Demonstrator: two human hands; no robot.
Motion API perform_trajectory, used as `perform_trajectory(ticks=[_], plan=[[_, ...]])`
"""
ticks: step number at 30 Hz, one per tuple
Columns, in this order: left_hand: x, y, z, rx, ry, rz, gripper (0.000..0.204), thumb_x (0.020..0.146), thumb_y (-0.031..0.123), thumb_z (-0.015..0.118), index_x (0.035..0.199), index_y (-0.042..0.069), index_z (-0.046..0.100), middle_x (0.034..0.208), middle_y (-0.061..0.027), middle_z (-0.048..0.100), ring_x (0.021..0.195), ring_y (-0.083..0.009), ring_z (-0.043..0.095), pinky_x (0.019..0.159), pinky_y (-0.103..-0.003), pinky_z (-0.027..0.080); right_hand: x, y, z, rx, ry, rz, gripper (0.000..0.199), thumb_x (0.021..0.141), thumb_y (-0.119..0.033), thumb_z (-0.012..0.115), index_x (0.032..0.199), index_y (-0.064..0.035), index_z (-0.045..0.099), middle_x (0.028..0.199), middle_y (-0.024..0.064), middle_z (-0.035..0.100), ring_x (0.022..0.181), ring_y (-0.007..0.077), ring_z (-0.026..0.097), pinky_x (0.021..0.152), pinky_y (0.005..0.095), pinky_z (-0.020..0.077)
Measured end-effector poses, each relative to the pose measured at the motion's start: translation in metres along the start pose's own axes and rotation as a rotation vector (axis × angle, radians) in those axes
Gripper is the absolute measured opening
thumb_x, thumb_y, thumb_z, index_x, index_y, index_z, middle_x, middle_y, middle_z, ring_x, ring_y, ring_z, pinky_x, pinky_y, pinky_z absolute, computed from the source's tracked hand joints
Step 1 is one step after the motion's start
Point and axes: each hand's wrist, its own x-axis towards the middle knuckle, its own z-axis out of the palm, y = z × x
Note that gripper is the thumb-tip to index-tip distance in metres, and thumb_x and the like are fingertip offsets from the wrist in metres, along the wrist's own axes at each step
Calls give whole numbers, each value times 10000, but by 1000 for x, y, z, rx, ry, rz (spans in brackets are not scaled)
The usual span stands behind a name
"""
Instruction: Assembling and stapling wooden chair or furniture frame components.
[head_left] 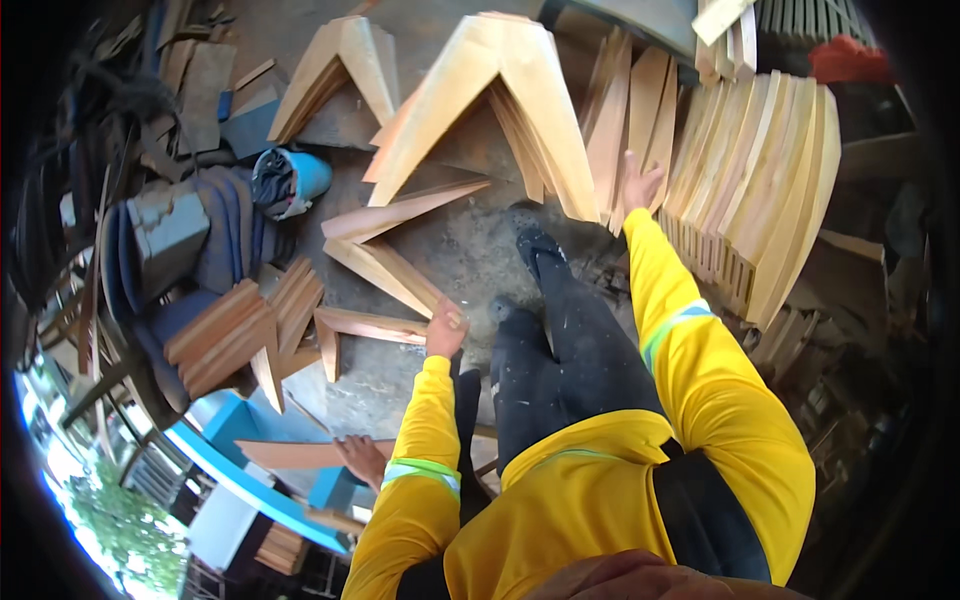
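Note:
My left hand (447, 330) is closed at the end of an angled wooden piece (372, 326), low over the floor. Just above it lies a V-shaped wooden piece (385, 272), one tip close to my fingers. My right hand (641, 184) reaches forward, fingers stretched and thumb apart, in front of upright pale boards (650, 105). To its right stands a thick row of curved wooden slats (755, 190). Ahead of my feet a large stack of V-shaped wooden pieces (500, 60) rests with its point away from me.
A smaller V-shaped stack (340, 70) stands far left, near a blue bucket (312, 175) with dark cloth. Grooved wooden blocks (225, 340) sit at left. Another person's hand (362, 460) touches a reddish board (290, 454) over blue equipment (240, 480). Red cloth (850, 62) lies far right.

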Motion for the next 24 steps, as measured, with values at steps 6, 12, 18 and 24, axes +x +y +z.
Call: perform_trajectory(ticks=[6,12,18,24], plan=[[68,87,61,-467,-104,-178,812,786,257,837,1474,96,437,1222,-135,684,1013,-224,673,896,-362,557,56,76,74,-424,-442,-84,969,778,-579,784,1409,77,450,1501,283,438,1385,402,430,1141,421,373],[79,146,80,-271,-476,-146,825,813,204,829,1506,102,393,1254,-125,659,1057,-232,644,919,-376,530,61,87,154,-630,-338,131,1168,654,-647,829,1448,71,361,1457,303,438,1357,446,441,1115,446,409],[111,236,52,-258,-656,67,825,828,233,824,1512,86,385,1286,-142,652,1104,-244,645,953,-386,513,76,91,118,-504,-349,157,1058,633,-487,884,1392,66,399,1393,298,464,1302,437,481,1085,483,432],[186,347,40,-614,-531,233,823,856,271,817,1500,11,375,1375,-154,596,1197,-233,607,1019,-379,486,39,59,-43,372,-769,371,654,737,-153,812,1289,43,522,1194,157,628,1093,228,633,974,358,518]])
